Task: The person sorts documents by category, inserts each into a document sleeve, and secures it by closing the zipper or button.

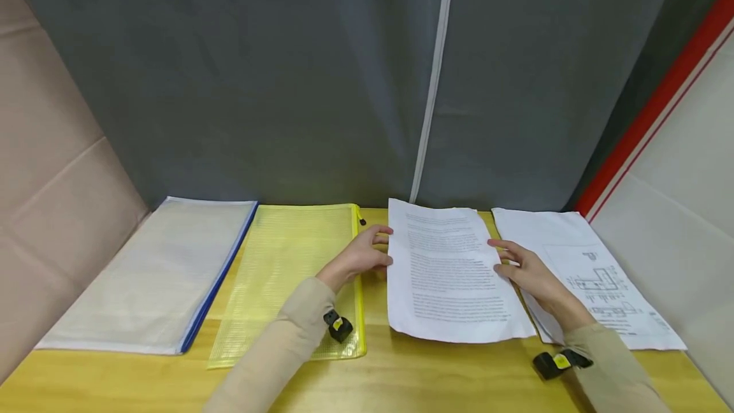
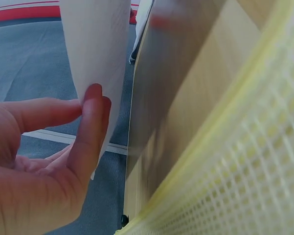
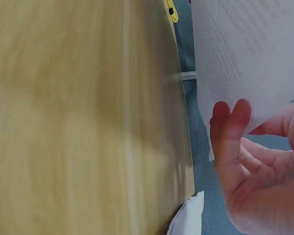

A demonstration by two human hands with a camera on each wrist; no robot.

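**Printed sheets held by both edges above the surface**

The left hand [image 1: 362, 253] pinches the left edge of the printed sheets [image 1: 450, 273], and the right hand [image 1: 524, 271] pinches the right edge. They are lifted slightly off the surface [image 1: 401, 375], between the yellow pouch [image 1: 287, 273] on the left and a paper stack [image 1: 596, 273] on the right. The step looks like carrying; next probably calls for opening the pouch's zipper while keeping the sheets flat.
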